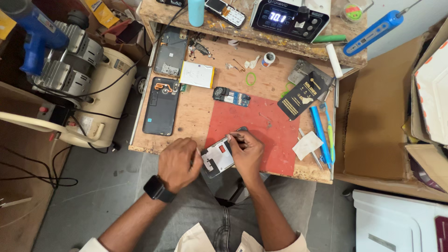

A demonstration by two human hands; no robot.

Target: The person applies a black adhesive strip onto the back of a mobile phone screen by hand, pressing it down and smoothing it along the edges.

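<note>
Both forearms reach forward and converge at the near edge of the workbench [196,148]. The left hand [178,163] curls knuckles-up, fingers bent inward toward the right hand. The right hand [246,150] lies just past that edge, fingertips pinched together and pointing left.

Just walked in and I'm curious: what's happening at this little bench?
A person sits at a wooden workbench with an opened phone on a red mat. The left hand steadies the phone's edge, while the right hand holds a thin tool to its exposed inside. Another dark phone back, a small circuit board and blue tools lie around.
</note>
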